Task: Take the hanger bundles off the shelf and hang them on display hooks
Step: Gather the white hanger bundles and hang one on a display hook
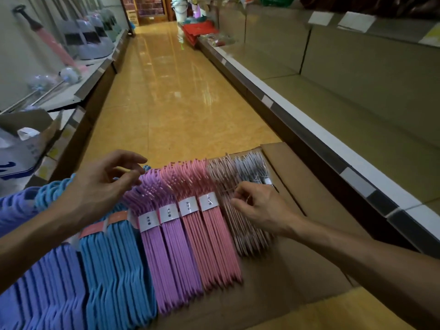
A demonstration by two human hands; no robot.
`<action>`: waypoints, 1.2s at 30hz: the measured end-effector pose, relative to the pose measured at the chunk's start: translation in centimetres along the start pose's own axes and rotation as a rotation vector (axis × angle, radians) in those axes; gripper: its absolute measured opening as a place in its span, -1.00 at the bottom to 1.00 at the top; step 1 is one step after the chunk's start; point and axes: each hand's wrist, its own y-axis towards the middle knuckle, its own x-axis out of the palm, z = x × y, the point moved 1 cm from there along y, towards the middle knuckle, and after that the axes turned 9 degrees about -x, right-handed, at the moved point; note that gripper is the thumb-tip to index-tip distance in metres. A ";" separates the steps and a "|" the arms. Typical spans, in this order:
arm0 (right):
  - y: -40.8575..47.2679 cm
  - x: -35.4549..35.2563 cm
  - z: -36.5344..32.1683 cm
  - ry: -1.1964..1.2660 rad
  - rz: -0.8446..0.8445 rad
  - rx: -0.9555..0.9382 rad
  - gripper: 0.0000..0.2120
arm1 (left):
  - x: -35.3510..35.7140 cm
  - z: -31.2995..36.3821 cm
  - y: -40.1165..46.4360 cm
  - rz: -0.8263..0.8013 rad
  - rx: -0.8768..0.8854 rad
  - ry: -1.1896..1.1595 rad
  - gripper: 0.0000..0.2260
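Hanger bundles lie side by side on a flat cardboard box (297, 270): periwinkle (45, 289), blue (114, 265), purple (166, 253), pink (212, 241), thin rose-gold wire (240, 225) and grey wire (252, 170). White paper bands wrap the purple and pink ones. My left hand (100, 186) hovers over the hooks of the blue and purple bundles, fingers spread and relaxed, holding nothing. My right hand (259, 208) rests on the rose-gold wire bundle with its fingers curled at the hooks, pinching it.
A yellow tiled aisle (171, 91) runs ahead. Bare beige shelving (357, 91) lines the right. The left shelf holds dustpans (92, 39), a pink-handled brush (52, 46) and a cardboard box with bags (26, 144). Buckets and red goods (190, 20) stand at the far end.
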 end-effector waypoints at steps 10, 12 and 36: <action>-3.6 -3.3 6.1 0.002 0.073 0.187 -0.89 | 8.0 4.9 3.6 -0.103 0.063 -0.105 -0.82; -4.0 -3.7 6.9 -0.008 0.082 0.212 -0.91 | 9.6 5.8 4.0 -0.132 0.088 -0.085 -0.81; 0.3 2.0 12.8 -0.012 -0.008 0.564 0.11 | 20.8 10.2 12.4 -0.299 0.220 1.110 -0.66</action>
